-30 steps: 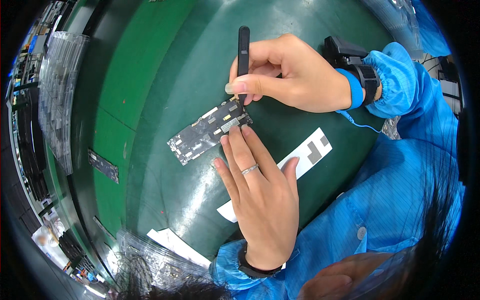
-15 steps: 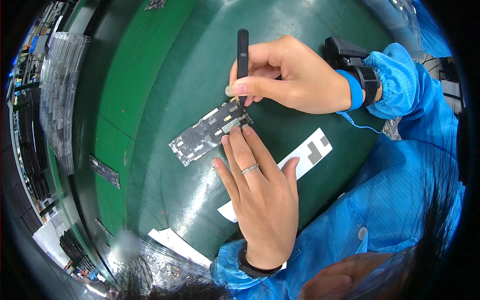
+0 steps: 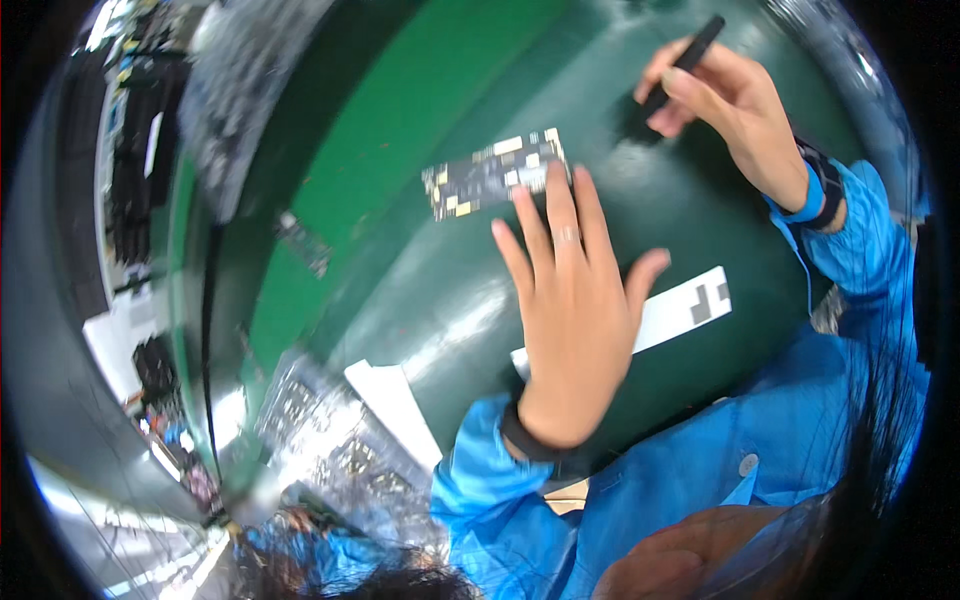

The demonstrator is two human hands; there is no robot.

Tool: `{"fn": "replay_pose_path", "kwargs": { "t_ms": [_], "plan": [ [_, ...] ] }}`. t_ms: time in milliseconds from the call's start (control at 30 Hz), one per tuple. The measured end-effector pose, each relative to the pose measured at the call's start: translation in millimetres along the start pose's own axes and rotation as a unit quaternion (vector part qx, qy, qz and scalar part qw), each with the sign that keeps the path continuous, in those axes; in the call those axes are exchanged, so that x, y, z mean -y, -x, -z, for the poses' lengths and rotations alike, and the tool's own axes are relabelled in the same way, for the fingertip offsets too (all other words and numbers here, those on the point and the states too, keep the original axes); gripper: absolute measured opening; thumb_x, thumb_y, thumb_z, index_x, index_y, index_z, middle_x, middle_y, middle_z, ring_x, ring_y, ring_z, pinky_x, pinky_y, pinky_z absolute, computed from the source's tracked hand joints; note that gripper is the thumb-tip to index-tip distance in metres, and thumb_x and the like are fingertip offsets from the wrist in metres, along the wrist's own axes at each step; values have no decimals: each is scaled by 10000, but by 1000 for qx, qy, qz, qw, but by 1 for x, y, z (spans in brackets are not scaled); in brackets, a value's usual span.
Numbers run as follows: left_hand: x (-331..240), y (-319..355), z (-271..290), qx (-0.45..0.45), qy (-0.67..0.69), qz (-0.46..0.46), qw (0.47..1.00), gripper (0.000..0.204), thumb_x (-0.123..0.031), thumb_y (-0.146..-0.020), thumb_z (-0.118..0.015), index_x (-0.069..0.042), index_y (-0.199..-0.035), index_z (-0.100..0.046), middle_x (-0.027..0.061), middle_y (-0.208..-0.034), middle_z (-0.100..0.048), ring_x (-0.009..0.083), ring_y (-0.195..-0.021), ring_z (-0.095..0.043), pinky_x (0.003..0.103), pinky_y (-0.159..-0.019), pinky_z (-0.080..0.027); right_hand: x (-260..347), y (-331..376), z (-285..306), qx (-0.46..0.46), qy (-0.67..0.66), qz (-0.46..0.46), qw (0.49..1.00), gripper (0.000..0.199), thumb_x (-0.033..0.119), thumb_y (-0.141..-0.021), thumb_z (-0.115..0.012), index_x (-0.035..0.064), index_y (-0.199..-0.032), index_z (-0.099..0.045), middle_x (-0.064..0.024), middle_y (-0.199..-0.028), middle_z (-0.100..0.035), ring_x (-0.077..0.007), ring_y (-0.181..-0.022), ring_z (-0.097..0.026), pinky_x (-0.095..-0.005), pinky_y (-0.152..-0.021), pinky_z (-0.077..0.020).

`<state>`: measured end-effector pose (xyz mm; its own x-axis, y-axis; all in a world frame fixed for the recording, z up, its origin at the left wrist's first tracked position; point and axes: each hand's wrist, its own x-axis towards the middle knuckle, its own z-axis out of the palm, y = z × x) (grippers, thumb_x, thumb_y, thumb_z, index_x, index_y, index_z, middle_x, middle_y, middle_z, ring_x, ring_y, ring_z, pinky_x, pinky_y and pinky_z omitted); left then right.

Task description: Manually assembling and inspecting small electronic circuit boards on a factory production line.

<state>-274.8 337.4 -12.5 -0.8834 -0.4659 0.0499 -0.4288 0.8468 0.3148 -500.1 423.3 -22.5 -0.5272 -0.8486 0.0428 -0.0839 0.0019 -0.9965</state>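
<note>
A black circuit board (image 3: 485,180) with pale and gold parts lies on the green work surface. My left hand (image 3: 575,320) is spread flat, palm down, its fingertips reaching the board's near right edge; a ring and a black wristband show on it. Up at the far right, apart from the board, my right hand (image 3: 742,108) grips a slim black pen-shaped tool (image 3: 700,45). The tool's lower end is blurred. Partly under my left hand lies a white strip (image 3: 665,322) bearing grey patches at its right end.
Further left, a second circuit board (image 3: 302,243) rests on a brighter green band (image 3: 370,150). Clear plastic trays (image 3: 330,430) with small parts and a white sheet (image 3: 390,400) sit at the lower left. A blue cord (image 3: 803,265) hangs from my right wrist.
My right hand has lifted the black tool off the board and moved away to the far right. My left hand remains spread at the board. The whole view has shifted and blurred.
</note>
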Motion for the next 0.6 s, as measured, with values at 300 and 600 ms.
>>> {"fn": "replay_pose_path", "kwargs": {
  "t_ms": [300, 600],
  "plan": [
    [204, -43, 60, -172, -124, 338, 917, 669, -359, -948, -743, 74, -1403, -513, 373, -1295, -600, 524, -1198, -592, 517, -1030, -512, -13, 3, -10, 105, -2, -38, 994, 205, 181, -1046, -638, -2, -1136, -661, -62, -1029, -705, -98, -857, -645, -254, -763, -530],
    [310, -15, 57, -179, -3, 466, 867, 579, -301, -844, -852, 65, -1212, -596, 298, -1101, -691, 426, -1027, -694, 465, -880, -571, 9, 87, -41, 280, 2, -58, 958, 128, 102, -936, -688, -5, -1004, -680, -98, -977, -692, -158, -886, -665, -276, -774, -520]
  ]
}}
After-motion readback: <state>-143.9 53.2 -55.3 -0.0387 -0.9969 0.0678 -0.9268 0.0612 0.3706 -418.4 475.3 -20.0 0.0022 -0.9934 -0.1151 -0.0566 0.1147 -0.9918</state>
